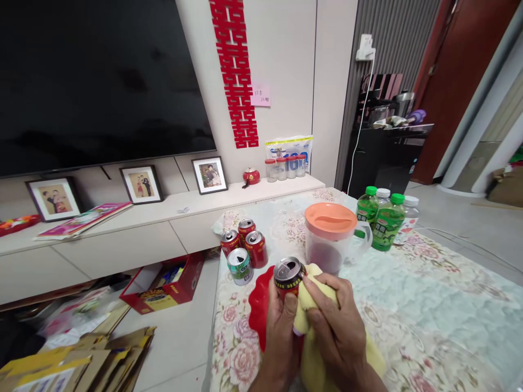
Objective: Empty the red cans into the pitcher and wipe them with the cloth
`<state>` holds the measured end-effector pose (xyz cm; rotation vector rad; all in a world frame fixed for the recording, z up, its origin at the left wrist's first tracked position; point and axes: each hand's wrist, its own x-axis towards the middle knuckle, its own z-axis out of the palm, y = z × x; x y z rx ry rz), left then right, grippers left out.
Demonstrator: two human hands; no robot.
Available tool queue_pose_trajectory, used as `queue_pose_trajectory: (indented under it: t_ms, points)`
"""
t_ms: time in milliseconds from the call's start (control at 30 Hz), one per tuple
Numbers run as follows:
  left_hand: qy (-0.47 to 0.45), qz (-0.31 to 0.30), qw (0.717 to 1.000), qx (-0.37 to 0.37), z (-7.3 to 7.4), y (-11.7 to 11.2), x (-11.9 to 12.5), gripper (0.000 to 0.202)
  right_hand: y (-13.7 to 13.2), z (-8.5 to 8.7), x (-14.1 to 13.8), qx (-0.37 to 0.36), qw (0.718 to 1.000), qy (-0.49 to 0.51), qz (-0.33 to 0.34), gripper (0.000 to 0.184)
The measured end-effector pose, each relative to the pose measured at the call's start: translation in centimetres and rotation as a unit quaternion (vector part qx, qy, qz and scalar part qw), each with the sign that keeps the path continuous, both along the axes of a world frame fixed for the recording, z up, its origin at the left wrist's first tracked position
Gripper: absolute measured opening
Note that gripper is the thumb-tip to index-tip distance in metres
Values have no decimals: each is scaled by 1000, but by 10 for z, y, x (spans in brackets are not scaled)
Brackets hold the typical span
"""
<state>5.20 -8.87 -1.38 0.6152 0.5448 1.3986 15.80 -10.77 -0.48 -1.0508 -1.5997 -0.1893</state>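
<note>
My left hand is wrapped round an opened red and black drink can, tilted a little, with its top facing up. A yellow cloth is bunched in my right hand, pressed against the can's right side. Part of the cloth hangs below my wrist. Beneath my hands sits a red dish with a wavy rim, mostly hidden by them. Just to the left stand several cans: red cans and a green and silver can.
A clear pitcher with an orange lid stands behind my right hand. Green-labelled bottles and white-capped ones are at the right. The flowered tablecloth covers the table. On the floor at left lie a red box and flattened cardboard.
</note>
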Motion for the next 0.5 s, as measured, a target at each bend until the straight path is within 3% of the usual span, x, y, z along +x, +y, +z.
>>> queue_pose_trajectory:
  t_ms: [133, 233, 367, 500]
  points:
    - [-17, -32, 999, -41, 4, 1, 1, 75, -2, 10, 0, 53, 998, -38, 3, 41]
    - [-19, -54, 998, -23, 2, 1, 2, 75, -2, 16, 4, 71, 997, -42, -12, 37]
    - [-19, -91, 995, 26, -2, 1, 3, 71, -1, 19, 10, 20, 998, 59, -33, 27]
    - [3, -94, 995, 36, -4, 1, 2, 75, 1, 19, 13, -68, 979, 189, -27, 19]
